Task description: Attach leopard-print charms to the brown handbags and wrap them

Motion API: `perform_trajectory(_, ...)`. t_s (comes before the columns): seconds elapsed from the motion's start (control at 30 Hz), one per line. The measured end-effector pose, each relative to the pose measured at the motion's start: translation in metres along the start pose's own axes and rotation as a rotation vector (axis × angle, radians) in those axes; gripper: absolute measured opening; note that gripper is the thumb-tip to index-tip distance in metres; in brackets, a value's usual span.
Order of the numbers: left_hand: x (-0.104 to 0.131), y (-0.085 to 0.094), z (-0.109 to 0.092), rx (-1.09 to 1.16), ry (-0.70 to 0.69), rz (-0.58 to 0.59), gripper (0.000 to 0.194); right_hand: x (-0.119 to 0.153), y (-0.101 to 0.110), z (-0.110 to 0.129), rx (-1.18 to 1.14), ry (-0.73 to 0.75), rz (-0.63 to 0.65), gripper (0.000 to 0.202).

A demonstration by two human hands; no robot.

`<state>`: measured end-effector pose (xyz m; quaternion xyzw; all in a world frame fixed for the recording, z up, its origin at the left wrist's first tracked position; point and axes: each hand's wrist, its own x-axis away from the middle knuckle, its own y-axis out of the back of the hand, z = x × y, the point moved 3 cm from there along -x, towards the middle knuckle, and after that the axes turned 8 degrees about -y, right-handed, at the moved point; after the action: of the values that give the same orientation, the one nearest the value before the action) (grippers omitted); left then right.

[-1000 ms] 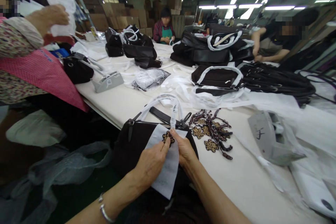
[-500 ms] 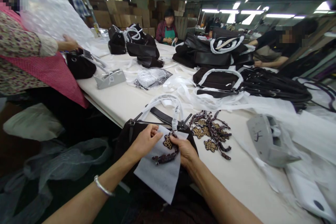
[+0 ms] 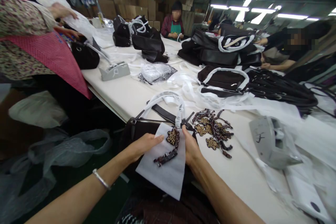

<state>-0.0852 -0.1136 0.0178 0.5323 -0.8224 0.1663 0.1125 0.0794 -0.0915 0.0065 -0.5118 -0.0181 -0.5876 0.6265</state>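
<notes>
A dark handbag (image 3: 147,128) with white-wrapped handles (image 3: 168,94) sits at the table's near edge. Over its front hangs a white sheet (image 3: 170,178), and a leopard-print flower charm (image 3: 172,136) with a dark braided strap (image 3: 168,157) lies on that sheet. My left hand (image 3: 145,145) is closed at the sheet's left edge, thumb in front and fingers hidden behind. At the right edge my right hand (image 3: 191,147) grips the sheet, its thumb pointing up beside the charm's top; its other fingers are mostly hidden. Several similar charms (image 3: 212,142) lie in a pile to the right.
A grey tape dispenser (image 3: 270,143) stands at right, another dispenser (image 3: 115,71) at far left. Wrapped dark bags (image 3: 223,78) and piled black straps (image 3: 280,87) cover the back. A co-worker in a pink apron (image 3: 65,66) stands left; other people work across the table (image 3: 110,92).
My right thumb has come off the charm to the sheet's right edge. My left fingers have slipped behind the sheet's left edge. At left, the co-worker's plastic wrap has come down.
</notes>
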Motion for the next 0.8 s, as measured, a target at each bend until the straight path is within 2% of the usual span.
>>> perform_trajectory(0.1,-0.009,-0.008,-0.001,0.153,0.026,-0.003,0.053,0.0,0.002,-0.003,-0.031,-0.137,-0.083,0.022)
perform_trajectory(0.17,-0.012,-0.011,0.0,0.207,0.052,-0.026,0.05,0.002,0.003,-0.002,-0.006,-0.162,-0.129,0.016)
perform_trajectory(0.33,-0.01,-0.015,-0.001,0.137,0.036,0.027,0.043,0.012,0.001,0.003,0.139,-0.129,-0.166,0.017)
perform_trajectory(0.43,-0.012,-0.018,-0.003,0.244,0.045,0.055,0.045,0.018,0.0,0.012,0.279,-0.094,-0.167,0.017)
perform_trajectory(0.5,-0.016,-0.02,-0.003,0.36,0.081,0.046,0.047,0.025,-0.002,0.024,0.505,-0.105,-0.134,0.014)
perform_trajectory(0.6,-0.022,-0.021,-0.001,0.402,0.125,-0.028,0.038,0.041,-0.006,0.057,1.183,-0.103,-0.16,0.028)
perform_trajectory(0.63,-0.023,-0.022,0.0,0.391,0.134,-0.048,0.034,0.047,-0.008,0.072,1.432,-0.036,-0.221,0.035)
perform_trajectory(0.7,-0.024,-0.023,0.001,0.376,0.163,-0.056,0.028,0.058,-0.015,0.098,1.789,0.242,-0.354,0.039)
perform_trajectory(0.73,-0.024,-0.023,0.002,0.382,0.178,-0.052,0.026,0.061,-0.019,0.106,1.873,0.427,-0.382,0.035)
perform_trajectory(0.8,-0.024,-0.024,0.002,0.422,0.214,-0.053,0.023,0.061,-0.022,0.108,1.9,0.75,-0.326,0.022)
